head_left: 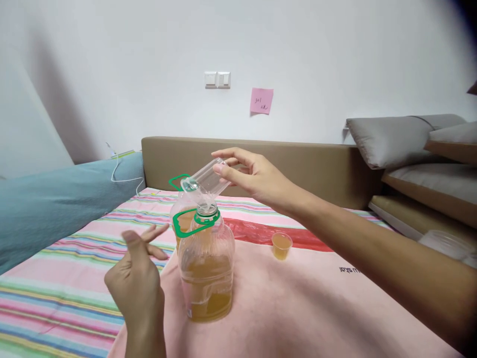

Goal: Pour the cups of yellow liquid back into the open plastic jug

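Note:
My right hand [246, 171] grips a clear plastic cup [210, 178] by its base end, thumb on the near side. The cup is tipped down to the left, its rim just over the mouth of a large clear jug [206, 278]. A green handle ring circles the jug's neck, and amber liquid fills its lower part. Left of this jug, my left hand [137, 263] is in the air with its fingers apart, holding nothing. A second jug [178, 214] with a green handle and amber liquid stands behind, partly hidden by the first.
A small clear cup of amber liquid [282, 247] stands right of the jugs on a pink cloth [283, 303]. Stacked clear containers [447, 244] are at the right edge, below grey cushions [406, 139]. Behind runs a brown headboard [298, 164]; a white cable [122, 179] lies left.

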A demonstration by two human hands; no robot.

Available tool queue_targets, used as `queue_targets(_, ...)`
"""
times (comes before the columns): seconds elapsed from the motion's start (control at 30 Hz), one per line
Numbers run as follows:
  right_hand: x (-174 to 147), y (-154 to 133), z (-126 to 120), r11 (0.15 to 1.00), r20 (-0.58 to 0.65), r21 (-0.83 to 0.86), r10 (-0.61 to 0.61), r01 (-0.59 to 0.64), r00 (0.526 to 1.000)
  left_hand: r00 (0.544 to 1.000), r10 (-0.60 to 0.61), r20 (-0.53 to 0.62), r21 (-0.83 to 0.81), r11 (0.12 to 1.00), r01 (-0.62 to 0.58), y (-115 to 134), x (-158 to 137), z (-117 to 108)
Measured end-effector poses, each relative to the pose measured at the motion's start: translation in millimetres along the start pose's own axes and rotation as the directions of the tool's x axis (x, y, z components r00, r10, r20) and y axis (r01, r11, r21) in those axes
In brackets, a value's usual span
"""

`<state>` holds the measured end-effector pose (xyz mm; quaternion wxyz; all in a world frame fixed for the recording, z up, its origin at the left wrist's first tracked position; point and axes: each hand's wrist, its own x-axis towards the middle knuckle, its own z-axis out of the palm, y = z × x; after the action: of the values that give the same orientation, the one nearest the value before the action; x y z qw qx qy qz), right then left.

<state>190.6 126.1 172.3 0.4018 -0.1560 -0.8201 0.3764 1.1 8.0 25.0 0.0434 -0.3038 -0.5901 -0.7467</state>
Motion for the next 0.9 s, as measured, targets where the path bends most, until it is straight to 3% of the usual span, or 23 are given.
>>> queue_targets(0.07, -0.8, 0.4, -1.0, 1.000, 0.005, -0.006, -0.005, 0.005, 1.000, 0.974, -0.177, 0.140, 0.026, 0.984, 0.175, -13.4, 10.2, -7.7)
queue_targets(0.13, -1.0, 0.9, -1.8, 1.000, 0.007, -0.017, -0.014, 0.014, 1.000, 0.898, -0.282, 0.339, 0.093, 0.959, 0.266, -24.5, 18.4, -16.2)
queue_targets(0.33, -2.0, 0.1, -0.5, 0.999, -0.025, -0.043, -0.015, 0.014, 1.000, 0.631, -0.296, 0.717, 0.258, 0.954, 0.154, -27.7, 18.0, -33.8)
queue_targets(0.4, -2.4, -1.0, 0.1, 0.999, -0.035, -0.040, -0.012, 0.011, 0.999, 0.583, -0.291, 0.758, 0.285, 0.953, 0.105, -24.8, 16.1, -35.5)
queue_targets(0.47, -2.3, -1.9, 0.0, 0.999, -0.025, -0.053, 0.003, -0.004, 1.000, 0.612, -0.301, 0.731, 0.328, 0.942, 0.071, -22.9, 16.2, -35.8)
queue_targets(0.57, -1.6, -3.0, -1.2, 0.998, -0.033, -0.060, 0.027, -0.029, 0.999, 0.698, -0.311, 0.645, 0.391, 0.919, 0.048, -21.6, 17.9, -35.8)
queue_targets(0.67, -1.7, -4.2, -2.8, 0.997, -0.034, -0.070, 0.019, -0.021, 0.999, 0.741, -0.312, 0.595, 0.417, 0.908, 0.047, -23.4, 19.9, -35.6)
queue_targets(0.77, -2.7, -4.5, -3.6, 0.995, -0.034, -0.104, 0.008, -0.011, 0.999, 0.752, -0.295, 0.590, 0.438, 0.899, 0.009, -34.8, 25.8, -37.3)
queue_targets(0.9, -2.7, -3.6, -2.8, 0.994, -0.021, -0.104, 0.018, -0.020, 1.000, 0.727, -0.276, 0.628, 0.571, 0.799, -0.189, -74.1, 31.0, -58.5)
